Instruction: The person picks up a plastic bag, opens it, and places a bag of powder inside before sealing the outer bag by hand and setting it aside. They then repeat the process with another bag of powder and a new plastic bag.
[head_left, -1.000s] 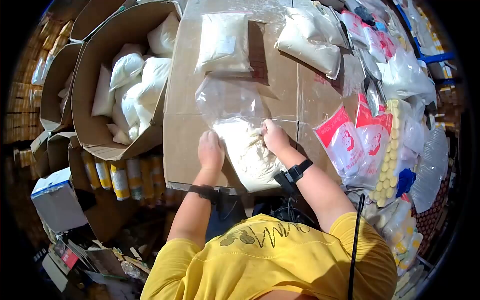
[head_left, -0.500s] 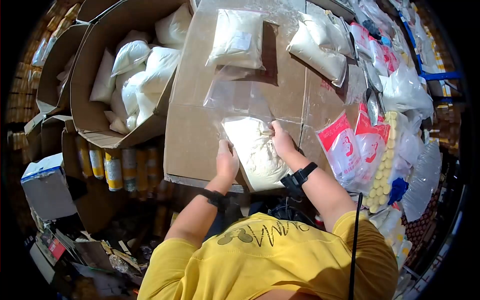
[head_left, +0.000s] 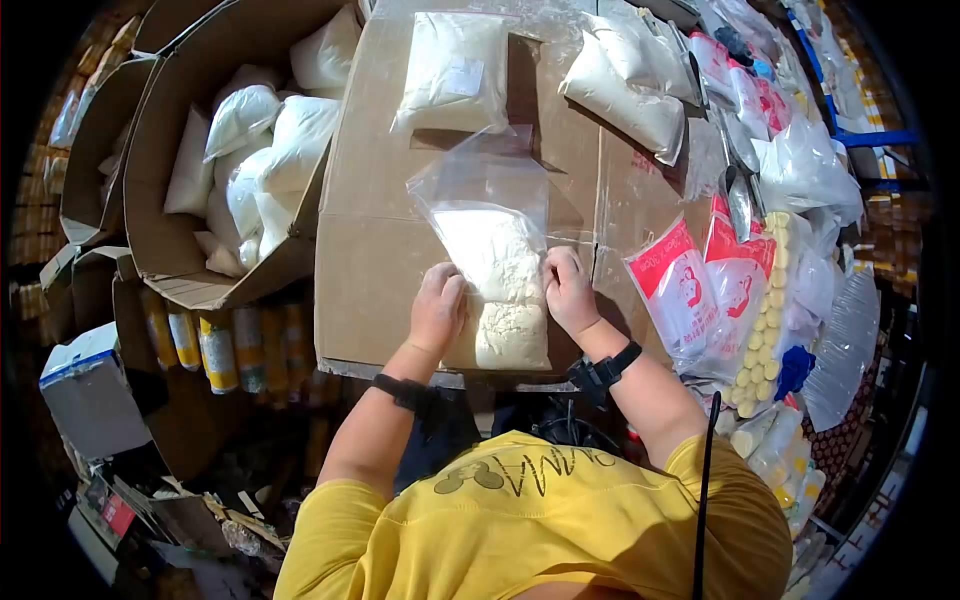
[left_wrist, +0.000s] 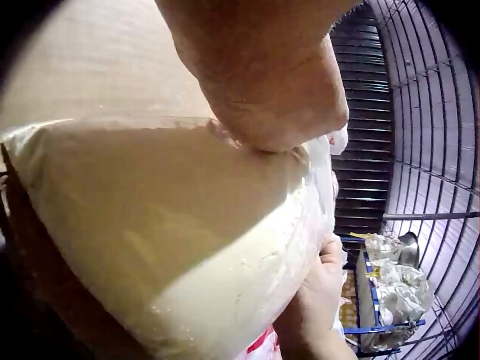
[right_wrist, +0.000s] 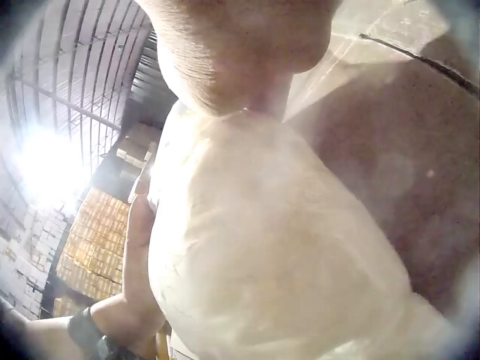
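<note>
A clear plastic bag of off-white powder [head_left: 490,265] lies at the near side of the cardboard surface, its loose upper part [head_left: 490,170] spread flat and away from me. My left hand [head_left: 438,305] grips its left side with curled fingers. On the opposite side, my right hand [head_left: 568,290] pinches the bag's edge. A crease runs across the powder between the two hands. The left wrist view shows the bag's smooth, full bottom [left_wrist: 172,240] close up. In the right wrist view the bag [right_wrist: 255,247] bulges below the right hand [right_wrist: 240,60], whose fingertips are hidden.
A filled bag [head_left: 455,75] lies at the far side of the cardboard [head_left: 370,270], with more filled bags [head_left: 630,90] to its right. An open carton [head_left: 150,230] at left holds several white bags. Red-and-white printed packets [head_left: 680,290] and metal scoops [head_left: 740,200] line the right.
The bag has turned straighter and its powder now shows a crosswise crease. Both hands have shifted lower along its sides, and the empty upper part has spread out.
</note>
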